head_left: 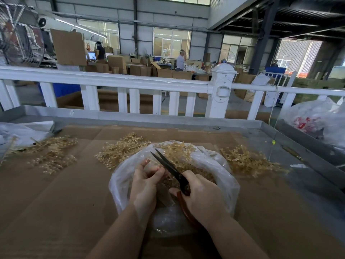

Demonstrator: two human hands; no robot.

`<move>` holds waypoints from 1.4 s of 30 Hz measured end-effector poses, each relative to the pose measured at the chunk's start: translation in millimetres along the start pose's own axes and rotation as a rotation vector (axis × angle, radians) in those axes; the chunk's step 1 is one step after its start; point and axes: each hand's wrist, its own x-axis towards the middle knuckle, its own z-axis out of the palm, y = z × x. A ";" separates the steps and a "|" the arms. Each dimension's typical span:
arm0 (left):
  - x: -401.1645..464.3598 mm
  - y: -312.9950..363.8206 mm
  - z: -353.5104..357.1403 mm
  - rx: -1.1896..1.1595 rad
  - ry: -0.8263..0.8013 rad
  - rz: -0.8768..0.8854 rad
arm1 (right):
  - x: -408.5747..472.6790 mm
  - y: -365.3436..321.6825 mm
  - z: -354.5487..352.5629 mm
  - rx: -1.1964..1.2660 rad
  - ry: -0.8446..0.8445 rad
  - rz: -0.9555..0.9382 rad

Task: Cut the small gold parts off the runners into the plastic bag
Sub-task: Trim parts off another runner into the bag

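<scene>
Gold parts [188, 176], cut loose and heaped inside the clear plastic bag [224, 176] at the middle of the desk [56, 202]. Desk covered with flattened brown cardboard, edged by a grey metal rim [149, 117]. Uncut gold runners in three loose piles on the cardboard: one far left [50, 152], one just behind the bag on its left [119, 150], one to the bag's right [248, 161]. More runners [177, 148] resting on the bag's far lip. Another crumpled clear bag [20, 133] at the far left edge, and a white bag with red print [315, 120] at the far right. White railing [112, 81] just beyond the desk; past it, a big workshop with stacked cardboard boxes [115, 62], tall windows and people standing at benches in the distance. Left hand [145, 186] over the bag mouth, fingers [156, 172] curled round something small, too blurred to name. Right hand [203, 195] gripping the handles of dark scissors [168, 165], fingers wrapped tight, blades parted and pointing away across the bag toward the railing, crossing just beside the left fingertips.
</scene>
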 end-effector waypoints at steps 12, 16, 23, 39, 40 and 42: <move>-5.1 6.5 4.9 -0.089 0.005 -0.081 | -2.2 -4.6 4.4 -0.006 0.072 0.016; -6.5 8.4 3.4 -0.121 -0.037 -0.065 | -3.4 -4.1 4.0 0.012 0.081 0.008; -5.5 6.4 3.8 -0.171 0.010 -0.025 | -3.4 -4.3 3.2 -0.016 0.087 -0.014; -7.9 10.5 6.9 -0.159 0.040 -0.038 | -4.1 -5.3 2.5 0.006 0.044 -0.011; -7.7 10.7 6.5 -0.156 0.044 -0.039 | -4.1 -5.2 2.5 0.009 0.039 -0.009; -7.4 11.1 5.7 -0.156 0.042 -0.043 | -4.1 -5.1 2.7 0.011 0.036 -0.010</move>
